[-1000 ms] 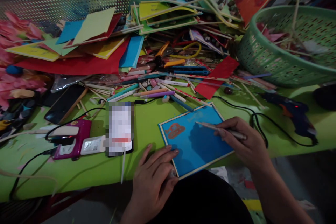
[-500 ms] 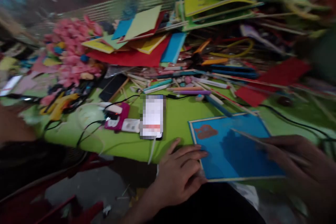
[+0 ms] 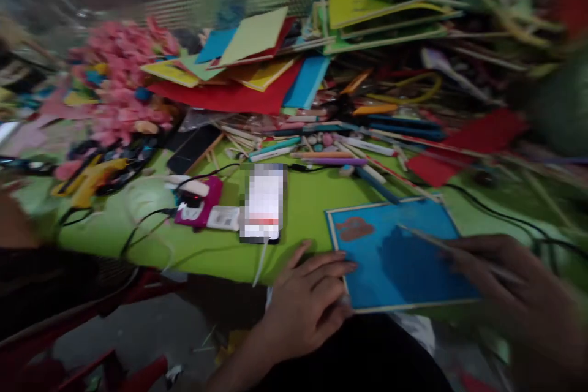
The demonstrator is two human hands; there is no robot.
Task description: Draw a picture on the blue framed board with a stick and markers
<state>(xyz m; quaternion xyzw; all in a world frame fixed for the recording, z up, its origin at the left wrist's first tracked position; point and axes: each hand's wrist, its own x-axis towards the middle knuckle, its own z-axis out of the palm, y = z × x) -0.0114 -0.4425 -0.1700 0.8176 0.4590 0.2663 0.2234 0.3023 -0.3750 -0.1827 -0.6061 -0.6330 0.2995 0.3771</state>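
Observation:
A blue card (image 3: 367, 282) with pale strips along its edges lies at the front of the green table, an orange-brown patch (image 3: 354, 228) near its upper left corner. My left hand (image 3: 309, 297) rests at the card's left edge, fingers stretched out and spread, the tips on the blue surface. Over the right part of the card, my right hand (image 3: 509, 275) is closed around a slim pale pencil (image 3: 427, 237). Its point is just above or on the blue surface; I cannot tell which. A dark shadow falls beneath it.
A lit phone (image 3: 263, 202) lies left of the card, beside a purple power strip (image 3: 199, 202) with cables. Pens, sticks and a red paper piece (image 3: 466, 147) crowd behind. Coloured cards (image 3: 252, 37), pink flowers (image 3: 124, 79) and a yellow glue gun (image 3: 92, 180) lie farther off.
The whole scene has shifted slightly left in view. Both hands, the pencil and the blue card keep nearly the same positions relative to each other.

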